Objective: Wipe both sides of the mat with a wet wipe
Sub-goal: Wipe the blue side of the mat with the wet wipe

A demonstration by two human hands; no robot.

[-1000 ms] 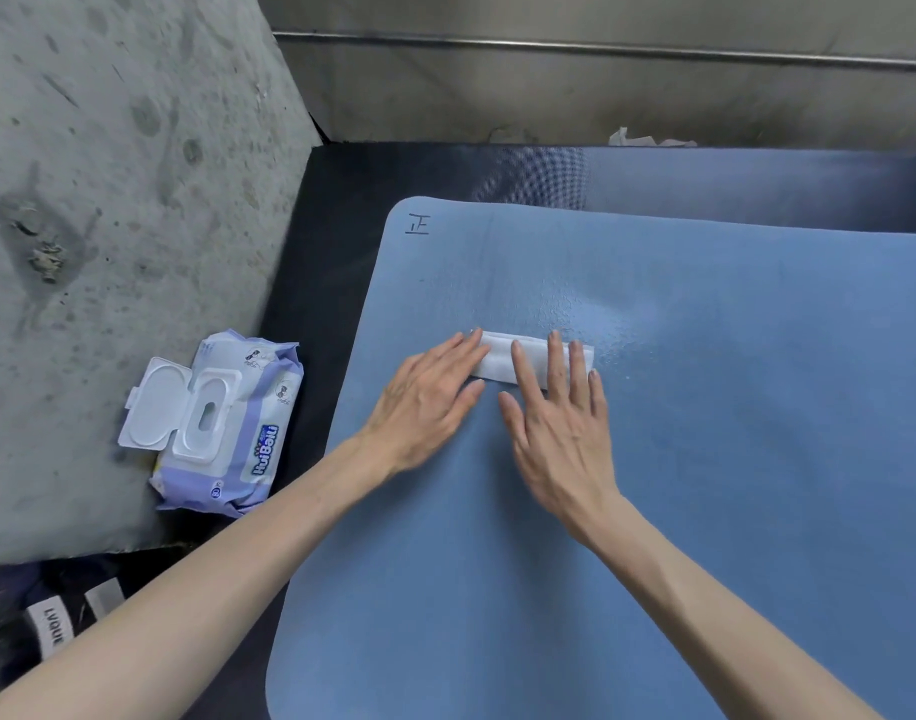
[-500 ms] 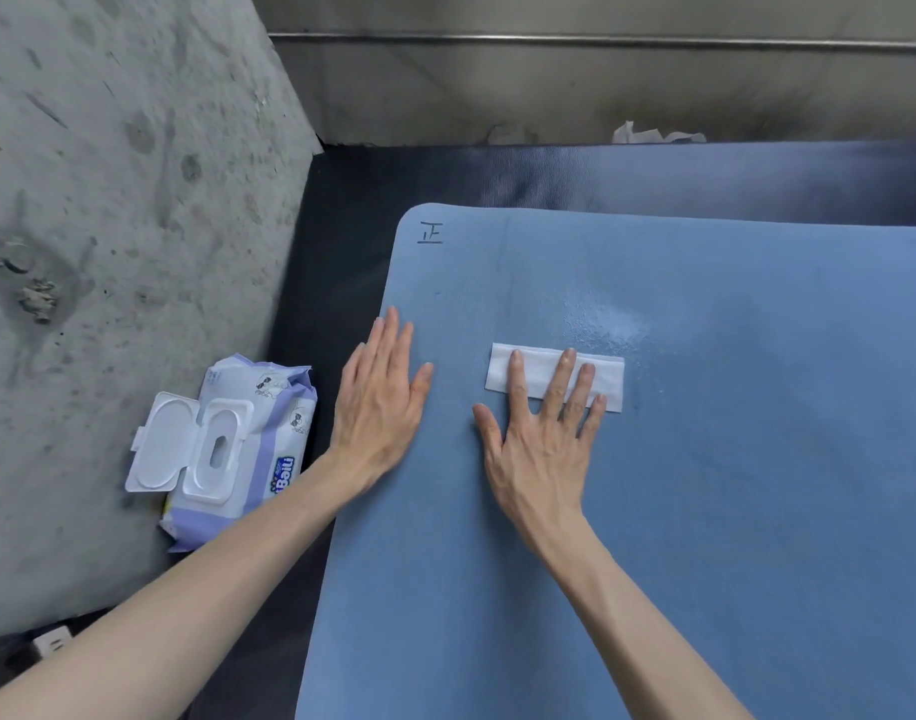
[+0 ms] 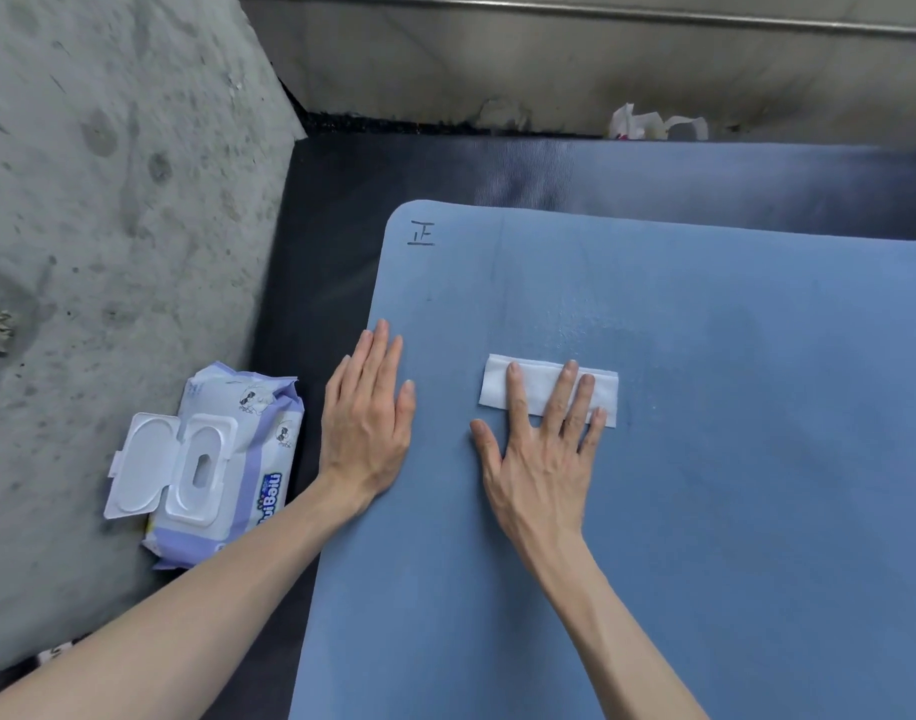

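The left hand point(image 3: 367, 428) has left the wet wipe point(image 3: 544, 389), flat-fingered on the mat point(image 3: 705, 459); the right hand point(image 3: 541, 454) presses it, fingers point(image 3: 515, 397) straight.

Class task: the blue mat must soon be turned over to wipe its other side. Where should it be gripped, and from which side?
Grip the rounded far-left corner of the blue foam mat, coming from the left, over the dark underlay. That edge lies free, and the left hand already rests flat beside it. The right hand presses the folded white wet wipe flat.
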